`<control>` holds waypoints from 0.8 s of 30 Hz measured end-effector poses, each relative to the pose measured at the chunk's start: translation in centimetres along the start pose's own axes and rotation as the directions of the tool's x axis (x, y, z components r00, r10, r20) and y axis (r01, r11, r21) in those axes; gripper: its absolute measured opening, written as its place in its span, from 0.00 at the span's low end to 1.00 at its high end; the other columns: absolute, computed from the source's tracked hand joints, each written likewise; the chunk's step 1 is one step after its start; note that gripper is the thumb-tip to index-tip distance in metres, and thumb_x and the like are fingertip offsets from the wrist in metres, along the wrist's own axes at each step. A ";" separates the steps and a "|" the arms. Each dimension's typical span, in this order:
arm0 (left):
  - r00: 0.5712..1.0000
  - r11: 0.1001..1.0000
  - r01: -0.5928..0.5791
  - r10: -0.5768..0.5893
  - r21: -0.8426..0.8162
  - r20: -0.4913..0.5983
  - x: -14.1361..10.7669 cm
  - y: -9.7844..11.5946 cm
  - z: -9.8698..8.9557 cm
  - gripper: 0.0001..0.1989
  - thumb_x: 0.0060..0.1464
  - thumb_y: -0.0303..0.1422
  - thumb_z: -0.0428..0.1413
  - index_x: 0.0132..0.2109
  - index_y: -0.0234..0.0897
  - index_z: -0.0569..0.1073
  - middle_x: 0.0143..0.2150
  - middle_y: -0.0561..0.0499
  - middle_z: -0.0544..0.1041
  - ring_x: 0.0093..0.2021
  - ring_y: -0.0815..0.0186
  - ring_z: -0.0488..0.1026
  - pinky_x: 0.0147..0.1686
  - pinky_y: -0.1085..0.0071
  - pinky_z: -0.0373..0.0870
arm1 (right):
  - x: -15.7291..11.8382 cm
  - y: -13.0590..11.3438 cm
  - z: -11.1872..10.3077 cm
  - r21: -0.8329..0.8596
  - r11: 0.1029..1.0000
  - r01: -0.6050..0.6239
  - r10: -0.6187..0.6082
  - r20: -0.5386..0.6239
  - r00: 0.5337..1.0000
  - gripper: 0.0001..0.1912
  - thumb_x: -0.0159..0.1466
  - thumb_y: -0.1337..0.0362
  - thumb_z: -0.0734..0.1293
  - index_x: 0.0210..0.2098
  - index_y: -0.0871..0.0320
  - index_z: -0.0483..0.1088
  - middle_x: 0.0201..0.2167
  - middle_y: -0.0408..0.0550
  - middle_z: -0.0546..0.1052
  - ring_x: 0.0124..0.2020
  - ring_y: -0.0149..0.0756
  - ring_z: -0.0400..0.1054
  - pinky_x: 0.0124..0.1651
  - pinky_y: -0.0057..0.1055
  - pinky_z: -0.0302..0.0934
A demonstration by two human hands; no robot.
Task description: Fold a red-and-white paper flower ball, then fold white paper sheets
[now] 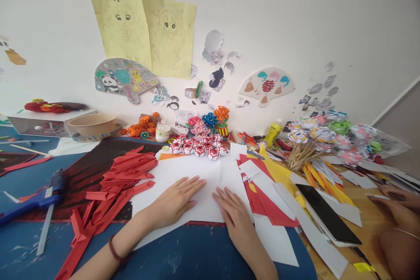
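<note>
My left hand [175,199] lies palm down on a white sheet of paper [190,167], its fingers stretched out. On the same white paper, further right, my right hand [233,212] rests flat with extended fingers. Nothing is held in either one. A line, perhaps a fold or an edge, runs down the paper near my right fingertips. Folded red paper strips [129,168] are heaped to the left of my left hand. Just behind the sheet stand red-and-white paper flowers [199,148]. Red paper [262,199] with white pieces on top lies beside my right hand.
A blue glue gun [49,194] lies at the left. At the right are a phone [328,214], a bunch of paper flowers on sticks [297,153] and another person's hand [402,203]. A bowl [92,127] and a yellow bottle [273,133] stand near the wall.
</note>
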State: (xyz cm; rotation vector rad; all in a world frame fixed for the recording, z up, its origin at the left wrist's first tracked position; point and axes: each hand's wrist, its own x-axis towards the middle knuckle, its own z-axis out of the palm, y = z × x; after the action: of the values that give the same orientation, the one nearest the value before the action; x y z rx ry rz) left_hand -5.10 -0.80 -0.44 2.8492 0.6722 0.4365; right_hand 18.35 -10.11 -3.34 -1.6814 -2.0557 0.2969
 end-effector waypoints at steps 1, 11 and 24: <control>1.000 1.000 -0.005 0.005 0.004 -0.007 0.0 0.0 0.1 0.27 0.67 0.38 0.41 0.69 0.47 0.43 0.69 0.50 0.55 0.68 0.60 0.51 0.65 0.55 0.49 | 0.0 0.0 0.0 0.003 1.000 -0.004 0.004 0.002 1.000 0.24 0.70 0.66 0.51 0.62 0.42 0.58 0.65 0.33 0.58 0.68 0.38 0.46 0.67 0.45 0.48; 1.000 0.999 0.013 -0.013 0.039 -0.003 -0.1 0.3 0.1 0.27 0.67 0.37 0.40 0.69 0.47 0.42 0.69 0.50 0.55 0.68 0.61 0.50 0.66 0.56 0.49 | -0.1 -0.1 0.0 0.009 1.000 -0.007 0.007 -0.006 1.000 0.24 0.70 0.66 0.50 0.63 0.44 0.57 0.65 0.35 0.58 0.67 0.37 0.46 0.67 0.45 0.47; 1.000 0.999 0.001 -0.002 0.047 0.002 -0.1 0.2 0.0 0.26 0.67 0.37 0.40 0.69 0.47 0.43 0.69 0.51 0.54 0.69 0.61 0.49 0.66 0.55 0.45 | 0.3 -0.5 -0.4 0.014 1.000 -0.005 0.005 -0.030 1.000 0.23 0.70 0.63 0.54 0.62 0.44 0.58 0.64 0.38 0.61 0.66 0.41 0.50 0.65 0.48 0.51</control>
State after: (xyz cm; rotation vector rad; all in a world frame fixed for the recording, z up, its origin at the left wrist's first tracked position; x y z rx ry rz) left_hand -5.09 -1.01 -0.44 2.8922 0.6930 0.4225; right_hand 18.05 -10.00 -2.74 -1.6727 -2.0238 0.2860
